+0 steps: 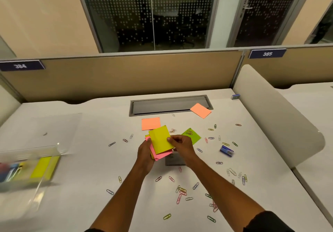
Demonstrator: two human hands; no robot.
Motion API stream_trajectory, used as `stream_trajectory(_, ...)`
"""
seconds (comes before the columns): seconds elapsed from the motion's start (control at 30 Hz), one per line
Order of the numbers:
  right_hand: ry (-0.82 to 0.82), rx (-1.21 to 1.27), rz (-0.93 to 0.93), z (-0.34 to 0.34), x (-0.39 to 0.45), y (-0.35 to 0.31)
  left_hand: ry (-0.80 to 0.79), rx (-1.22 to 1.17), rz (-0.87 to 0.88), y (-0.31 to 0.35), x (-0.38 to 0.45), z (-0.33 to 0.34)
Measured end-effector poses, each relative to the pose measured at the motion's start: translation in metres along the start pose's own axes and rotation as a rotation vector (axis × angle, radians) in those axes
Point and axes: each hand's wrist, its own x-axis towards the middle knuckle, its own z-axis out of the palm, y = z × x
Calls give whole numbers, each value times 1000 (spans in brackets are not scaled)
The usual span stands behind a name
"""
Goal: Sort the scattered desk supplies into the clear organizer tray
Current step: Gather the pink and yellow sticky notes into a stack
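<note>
Yellow sticky note (161, 139) sits on top of the stack, pinched at its near right edge by the right hand (180, 146), thumb over, fingers curled under. Left hand (145, 155) cups the rest from below: pink sticky notes (158, 153) fanned out under the yellow one, fingers closed round the left edge.

Just beyond the fingertips: orange sticky note (151, 123) flat on the desk (90, 109); green sticky note (191, 135) right of the right hand, paper clips on it. Second orange note (200, 110) farther off, overlapping the cable hatch (169, 104). Small blue stapler (226, 151) to the right. Paper clips (182, 192) scattered near the forearms and right.

Clear organizer tray (27, 170) well left of the left hand, blurred; yellow pad and pens seem to lie inside.

Judgement: gathering notes, mid-task. Square the stack edges before carrying. Shake clips off the green note first. Keep the left grip firm so the fanned pink sheets don't slip.
</note>
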Motion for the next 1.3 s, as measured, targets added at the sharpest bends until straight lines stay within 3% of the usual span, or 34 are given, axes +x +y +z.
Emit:
stream_trajectory(0.23,-123,-102,-30,78,-10,12,31,90,74,27,6,-79)
stream_trajectory(0.47,-351,39,177,169,-20,8,1,175,123,69,5,-170)
stream_trajectory(0.7,-446,57,182,273,-34,9,133,407,290,114,6,-262)
stream_trajectory(0.9,-472,47,119,350,-47,11,402,775,615,144,-3,-335)
stream_trajectory(1.03,-451,-71,38,394,-52,13,435,998,740,152,-9,-391)
stream_trajectory(1.3,-385,-436,-203,453,-56,17,368,1287,660,147,-7,-457)
